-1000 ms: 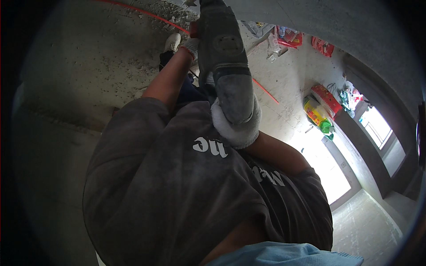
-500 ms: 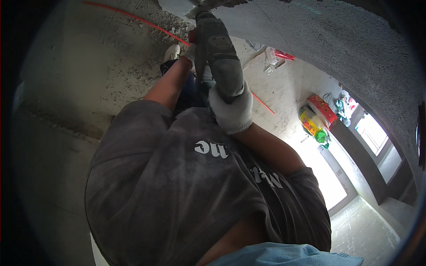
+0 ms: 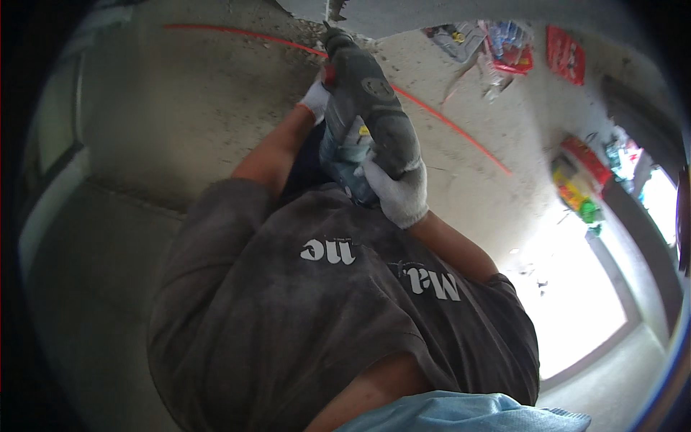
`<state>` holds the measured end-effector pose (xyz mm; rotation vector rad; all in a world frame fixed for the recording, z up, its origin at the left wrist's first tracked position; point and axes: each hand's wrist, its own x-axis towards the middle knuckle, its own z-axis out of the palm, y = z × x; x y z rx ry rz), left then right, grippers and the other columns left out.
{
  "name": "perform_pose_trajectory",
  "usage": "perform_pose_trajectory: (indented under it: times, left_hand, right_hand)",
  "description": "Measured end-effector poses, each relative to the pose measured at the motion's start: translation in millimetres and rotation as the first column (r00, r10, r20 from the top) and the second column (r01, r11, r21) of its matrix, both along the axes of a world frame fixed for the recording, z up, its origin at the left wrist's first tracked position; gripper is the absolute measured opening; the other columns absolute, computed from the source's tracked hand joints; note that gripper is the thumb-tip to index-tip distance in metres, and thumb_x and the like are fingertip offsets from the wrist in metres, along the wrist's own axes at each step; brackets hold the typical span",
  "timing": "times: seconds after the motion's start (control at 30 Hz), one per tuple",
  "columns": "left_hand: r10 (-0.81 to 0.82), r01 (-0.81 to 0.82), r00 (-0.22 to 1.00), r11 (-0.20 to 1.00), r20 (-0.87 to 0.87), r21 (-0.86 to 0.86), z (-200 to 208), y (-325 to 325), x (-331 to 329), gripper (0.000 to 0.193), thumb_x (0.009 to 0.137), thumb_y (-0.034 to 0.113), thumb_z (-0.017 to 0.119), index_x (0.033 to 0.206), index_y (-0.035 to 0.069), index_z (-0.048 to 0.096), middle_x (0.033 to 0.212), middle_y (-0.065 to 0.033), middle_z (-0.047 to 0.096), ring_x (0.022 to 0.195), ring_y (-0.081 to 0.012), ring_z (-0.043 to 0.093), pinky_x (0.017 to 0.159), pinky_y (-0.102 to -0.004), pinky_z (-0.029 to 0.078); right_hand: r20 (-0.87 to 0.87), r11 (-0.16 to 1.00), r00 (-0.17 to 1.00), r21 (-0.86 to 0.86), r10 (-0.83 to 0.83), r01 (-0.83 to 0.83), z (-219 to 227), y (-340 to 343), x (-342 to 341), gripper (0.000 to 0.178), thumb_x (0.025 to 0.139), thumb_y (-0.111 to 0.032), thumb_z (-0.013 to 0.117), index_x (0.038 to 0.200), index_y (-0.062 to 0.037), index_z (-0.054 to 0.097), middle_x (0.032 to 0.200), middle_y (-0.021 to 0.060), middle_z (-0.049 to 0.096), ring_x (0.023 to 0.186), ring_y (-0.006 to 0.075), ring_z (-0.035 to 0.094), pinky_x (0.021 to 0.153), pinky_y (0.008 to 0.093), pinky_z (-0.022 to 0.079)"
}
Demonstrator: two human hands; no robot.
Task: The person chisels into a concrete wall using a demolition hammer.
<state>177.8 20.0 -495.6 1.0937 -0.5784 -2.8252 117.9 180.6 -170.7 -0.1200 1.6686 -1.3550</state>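
A dark grey-green rotary hammer drill [image 3: 363, 86] is held in front of my chest, pointing away toward the top of the view. Its chuck [image 3: 335, 37] and thin bit lie near the edge of a grey concrete surface [image 3: 403, 16]; whether the bit touches it I cannot tell. My right hand [image 3: 399, 196], in a white glove, is wrapped round the rear handle, thumb on the inner side. Beside the front of the drill, near a red part, my left hand [image 3: 315, 99] in a white glove grips the side; its fingers are partly hidden behind the tool body.
A red line [image 3: 450, 124] runs across the dusty concrete floor [image 3: 216, 93], with rubble near the chuck. At upper right lie a grey tool case [image 3: 455, 42], a clear-and-red plastic package [image 3: 509, 50] and a red bag [image 3: 566, 56]. Colourful bags [image 3: 579, 176] sit farther right, by a bright opening.
The view has shifted, showing more floor and more of the items at right. The drill appears lower, its chuck and bit now visible below the concrete edge. Both hands keep their hold.
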Motion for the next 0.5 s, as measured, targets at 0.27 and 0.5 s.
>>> perform_pose_trajectory:
  times: [0.27,0.5]
  left_hand:
    - [-0.242,0.232,0.969,0.962,0.055,0.146,9.8,-42.1,27.2,0.069,0.097,0.060,0.040,0.140,0.006,0.046,0.138,-0.0098,0.053,0.125,-0.0273,0.051,0.109,-0.0388,0.038]
    - [-0.538,0.476,0.787,0.841,0.302,0.259,58.8,-121.6,-6.0,0.064,0.099,0.054,0.044,0.144,0.008,0.040,0.143,-0.0104,0.049,0.130,-0.0295,0.047,0.111,-0.0444,0.037]
  right_hand:
    - [0.160,0.883,0.913,-0.237,-0.376,0.405,-4.0,0.7,72.1,0.040,0.080,-0.001,0.071,0.118,-0.0011,0.057,0.106,0.0035,0.065,0.098,0.0101,0.060,0.087,0.0275,0.048]
    - [0.066,0.789,0.797,-0.111,-0.601,0.604,-1.4,-58.3,113.3,0.040,0.078,-0.006,0.073,0.114,0.0007,0.056,0.102,0.0070,0.067,0.094,0.0122,0.064,0.083,0.0274,0.051]
